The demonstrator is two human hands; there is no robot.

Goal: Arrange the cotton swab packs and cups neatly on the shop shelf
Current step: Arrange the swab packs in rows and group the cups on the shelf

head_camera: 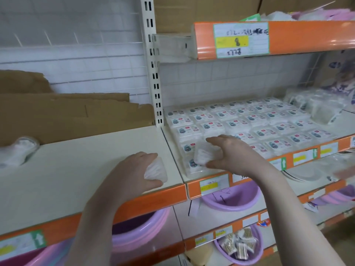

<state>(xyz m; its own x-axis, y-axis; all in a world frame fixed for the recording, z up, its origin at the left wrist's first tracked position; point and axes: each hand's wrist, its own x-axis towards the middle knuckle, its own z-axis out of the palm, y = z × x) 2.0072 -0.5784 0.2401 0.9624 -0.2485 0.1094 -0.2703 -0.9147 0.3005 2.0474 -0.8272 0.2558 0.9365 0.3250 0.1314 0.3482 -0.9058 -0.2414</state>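
Note:
My left hand (134, 171) grips a clear cotton swab pack (156, 171) at the front right corner of the left shelf board (80, 166). My right hand (233, 152) pinches a second clear swab pack (202, 155) between thumb and fingers, held just above the front left corner of the right shelf. Rows of labelled swab packs (249, 123) cover that right shelf in a neat grid. A stack of clear plastic cups (17, 150) lies on its side at the far left of the left shelf.
Torn brown cardboard (67, 114) leans at the back of the left shelf. Loose clear packs (315, 106) pile at the right shelf's back right. A slotted white upright (153, 73) divides the bays. Purple basins (230, 198) sit on the shelves below, one holding swab packs (238, 244).

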